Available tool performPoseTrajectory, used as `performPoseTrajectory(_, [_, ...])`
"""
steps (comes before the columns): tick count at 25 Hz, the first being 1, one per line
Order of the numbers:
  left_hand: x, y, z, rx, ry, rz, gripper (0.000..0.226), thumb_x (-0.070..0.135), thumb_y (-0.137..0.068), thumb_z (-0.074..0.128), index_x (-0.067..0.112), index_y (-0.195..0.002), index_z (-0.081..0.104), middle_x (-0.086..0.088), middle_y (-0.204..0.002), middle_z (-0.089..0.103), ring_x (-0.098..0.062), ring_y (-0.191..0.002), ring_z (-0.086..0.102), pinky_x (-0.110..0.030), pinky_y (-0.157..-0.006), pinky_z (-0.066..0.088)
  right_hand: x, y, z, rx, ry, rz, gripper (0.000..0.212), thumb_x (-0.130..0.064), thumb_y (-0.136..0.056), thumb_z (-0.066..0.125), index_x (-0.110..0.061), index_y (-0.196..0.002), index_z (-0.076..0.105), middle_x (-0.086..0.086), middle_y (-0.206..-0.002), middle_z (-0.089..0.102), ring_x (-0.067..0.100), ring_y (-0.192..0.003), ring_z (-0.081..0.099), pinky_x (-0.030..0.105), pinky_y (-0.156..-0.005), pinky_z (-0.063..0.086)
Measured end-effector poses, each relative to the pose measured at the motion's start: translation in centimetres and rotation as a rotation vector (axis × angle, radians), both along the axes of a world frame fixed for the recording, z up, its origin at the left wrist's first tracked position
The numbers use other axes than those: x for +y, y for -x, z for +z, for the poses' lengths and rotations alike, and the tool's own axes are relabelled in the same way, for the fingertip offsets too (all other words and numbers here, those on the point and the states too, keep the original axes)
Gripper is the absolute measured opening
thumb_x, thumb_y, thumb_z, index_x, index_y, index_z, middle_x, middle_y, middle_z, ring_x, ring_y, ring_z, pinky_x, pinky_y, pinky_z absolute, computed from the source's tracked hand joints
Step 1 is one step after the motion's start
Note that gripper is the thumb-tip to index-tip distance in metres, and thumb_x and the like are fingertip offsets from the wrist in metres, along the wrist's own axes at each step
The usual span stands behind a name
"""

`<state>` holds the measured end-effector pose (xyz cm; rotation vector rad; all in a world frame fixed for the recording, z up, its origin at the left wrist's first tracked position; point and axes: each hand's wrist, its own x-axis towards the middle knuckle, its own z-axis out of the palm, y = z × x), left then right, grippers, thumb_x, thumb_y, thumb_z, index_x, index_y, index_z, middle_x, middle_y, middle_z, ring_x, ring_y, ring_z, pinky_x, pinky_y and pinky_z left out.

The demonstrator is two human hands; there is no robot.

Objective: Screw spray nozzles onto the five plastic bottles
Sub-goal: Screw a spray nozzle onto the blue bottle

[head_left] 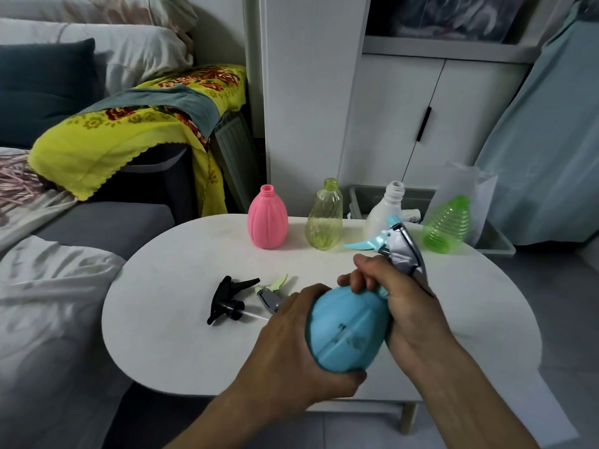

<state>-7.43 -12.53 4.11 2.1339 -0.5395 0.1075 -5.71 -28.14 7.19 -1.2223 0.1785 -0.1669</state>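
Observation:
My left hand [291, 345] grips the body of a blue bottle [346, 332], held tilted above the white oval table [168, 286]. My right hand [398, 296] wraps the bottle's neck, where a blue and grey spray nozzle [395, 244] sits. At the table's far edge stand a pink bottle [267, 218], a yellow clear bottle [325, 217], a white clear bottle [387, 209] and a green ribbed bottle [449, 225], all with bare necks. A black nozzle [228, 299] and a pale green and grey nozzle [272, 291] lie on the table left of my left hand.
A grey sofa with a yellow flowered blanket [129, 124] stands to the left. A white cabinet [421, 118] rises behind the table. A grey bin [496, 241] and a clear plastic bag [466, 183] sit behind the bottles on the right.

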Motion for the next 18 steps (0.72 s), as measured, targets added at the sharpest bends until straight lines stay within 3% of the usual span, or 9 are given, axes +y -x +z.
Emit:
performPoseTrajectory(3, [-0.1,-0.1,-0.6,-0.049,-0.09,0.049,0.094,0.061,-0.045,0.082,0.05,-0.122,0.03,0.024,-0.111,0.049,0.002,-0.097,0.053,-0.016,-0.079,0.049,0.7,-0.3,-0.3,0.038,-0.031,-0.031,0.037,-0.019,-0.082,0.074,-0.018,-0.05,0.054,0.009,-0.06,0.065,0.028,-0.076,0.071,0.04,-0.074,0.055])
performPoseTrajectory(5, [0.7,-0.9,-0.4,0.04,-0.054,-0.04,0.093,0.063,-0.044,0.085,0.058,-0.12,0.032,0.026,-0.114,0.05,0.002,-0.102,0.055,-0.017,-0.085,0.049,0.7,-0.4,-0.4,0.033,-0.087,-0.053,0.035,-0.021,-0.081,0.074,-0.017,-0.053,0.054,0.011,-0.062,0.065,0.03,-0.075,0.071,0.041,-0.074,0.056])
performPoseTrajectory(7, [1.7,-2.0,0.5,0.432,0.257,-0.208,0.084,0.06,-0.048,0.088,0.058,-0.121,0.048,0.024,-0.115,0.06,-0.003,-0.105,0.063,-0.029,-0.09,0.055,0.7,-0.3,-0.5,0.027,-0.165,-0.05,0.035,-0.021,-0.077,0.075,-0.015,-0.052,0.05,0.01,-0.057,0.061,0.03,-0.074,0.071,0.04,-0.071,0.057])
performPoseTrajectory(9, [2.5,-2.6,1.4,0.871,0.59,-0.258,0.067,0.056,-0.058,0.085,0.044,-0.119,0.063,0.012,-0.118,0.069,-0.014,-0.107,0.068,-0.037,-0.093,0.055,0.9,-0.1,-0.5,0.019,-0.226,-0.007,0.034,-0.025,-0.069,0.076,-0.014,-0.052,0.048,0.008,-0.055,0.059,0.029,-0.074,0.071,0.036,-0.067,0.057])
performPoseTrajectory(11, [2.6,-2.7,1.6,0.992,0.593,-0.262,0.056,0.056,-0.061,0.082,0.03,-0.111,0.072,-0.002,-0.115,0.073,-0.021,-0.104,0.07,-0.035,-0.088,0.057,1.0,-0.1,-0.5,0.025,-0.232,0.044,0.035,-0.028,-0.067,0.076,-0.015,-0.051,0.048,0.009,-0.057,0.062,0.029,-0.076,0.072,0.033,-0.065,0.057])
performPoseTrajectory(13, [2.5,-2.5,1.1,0.783,0.434,-0.207,0.062,0.064,-0.053,0.084,0.035,-0.106,0.072,0.005,-0.108,0.075,-0.015,-0.098,0.071,-0.034,-0.083,0.059,0.9,-0.2,-0.6,0.069,-0.196,0.098,0.036,-0.035,-0.068,0.076,-0.015,-0.052,0.05,0.012,-0.073,0.073,0.028,-0.084,0.073,0.036,-0.068,0.058])
performPoseTrajectory(16, [1.8,-1.7,0.2,0.087,0.028,0.005,0.071,0.071,-0.049,0.08,0.045,-0.112,0.059,0.018,-0.103,0.062,-0.002,-0.094,0.061,-0.024,-0.078,0.055,1.3,-0.4,-1.0,0.132,-0.204,0.124,0.033,-0.038,-0.07,0.076,-0.015,-0.054,0.058,0.016,-0.1,0.077,0.026,-0.093,0.074,0.042,-0.077,0.057])
performPoseTrajectory(18, [0.9,-1.0,-0.7,-0.246,-0.092,0.112,0.08,0.067,-0.053,0.077,0.037,-0.124,0.057,0.01,-0.109,0.054,-0.009,-0.096,0.055,-0.028,-0.081,0.051,1.9,-0.5,-1.1,0.147,-0.266,0.098,0.034,-0.036,-0.073,0.074,-0.015,-0.052,0.059,0.015,-0.101,0.077,0.025,-0.088,0.074,0.041,-0.073,0.059])
